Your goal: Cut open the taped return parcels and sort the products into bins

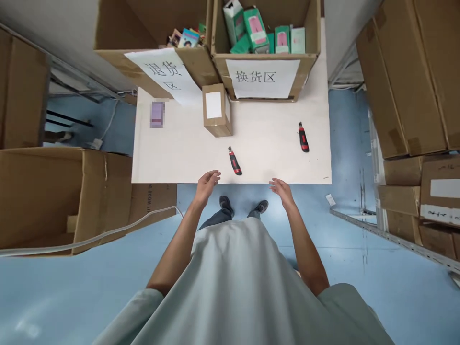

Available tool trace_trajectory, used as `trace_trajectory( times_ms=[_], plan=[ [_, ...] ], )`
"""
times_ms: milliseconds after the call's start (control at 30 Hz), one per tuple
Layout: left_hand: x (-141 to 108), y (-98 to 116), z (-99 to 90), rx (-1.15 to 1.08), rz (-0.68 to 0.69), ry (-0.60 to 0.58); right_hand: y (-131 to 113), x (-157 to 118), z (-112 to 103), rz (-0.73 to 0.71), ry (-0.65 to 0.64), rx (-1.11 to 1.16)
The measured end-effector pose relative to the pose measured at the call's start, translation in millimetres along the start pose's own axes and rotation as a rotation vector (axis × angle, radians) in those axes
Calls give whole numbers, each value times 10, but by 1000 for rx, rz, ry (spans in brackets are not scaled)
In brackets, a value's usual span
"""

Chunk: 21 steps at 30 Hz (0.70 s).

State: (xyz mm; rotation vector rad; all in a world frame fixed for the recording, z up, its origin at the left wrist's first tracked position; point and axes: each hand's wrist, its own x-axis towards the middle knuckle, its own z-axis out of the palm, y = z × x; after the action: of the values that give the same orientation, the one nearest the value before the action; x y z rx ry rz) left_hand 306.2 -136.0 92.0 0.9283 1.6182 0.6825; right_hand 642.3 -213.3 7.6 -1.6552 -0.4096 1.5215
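Note:
My left hand [208,185] hovers at the front edge of the white table [179,153], fingers loosely apart and holding nothing. A black and red utility knife [235,161] lies on the table just right of it. My right hand [281,189] is at the same edge farther right, also bare, with fingers stretched out. Beyond it lies a second black and red utility knife [304,137]. A small brown carton [217,111] with a blank white label stands upright behind the first knife, touched by neither hand.
Two large cardboard boxes stand at the back: the left box [196,67] holds small colourful packs, the right box [266,56] green and white cartons. A blurred purple item [157,114] lies at left. An open carton [104,201] and stacked boxes [409,86] flank the table.

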Motion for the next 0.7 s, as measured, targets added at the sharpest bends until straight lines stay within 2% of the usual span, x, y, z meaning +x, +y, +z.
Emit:
trace_trajectory(
  times_ms=[100, 200, 400, 500, 567, 700],
  plan=[
    [223, -18, -252, -61, 7, 35, -226, 168, 497, -61, -63, -40],
    [552, 28, -449, -126, 37, 20, -397, 271, 1017, -79, -100, -71],
    [1203, 307, -884, -227, 120, -85, -717, 523, 2160, -116, -93, -102],
    [1435, 442, -1179, -235, 143, -137, -893, 766, 2705, -93, -11, -37],
    [1568, 511, -1387, -228, 147, -163, -1000, 955, 3013, -29, 79, 40],
    [1806, 612, -1780, -225, 142, -157, -1135, 1272, 3480, 149, 234, 124]
  ],
)
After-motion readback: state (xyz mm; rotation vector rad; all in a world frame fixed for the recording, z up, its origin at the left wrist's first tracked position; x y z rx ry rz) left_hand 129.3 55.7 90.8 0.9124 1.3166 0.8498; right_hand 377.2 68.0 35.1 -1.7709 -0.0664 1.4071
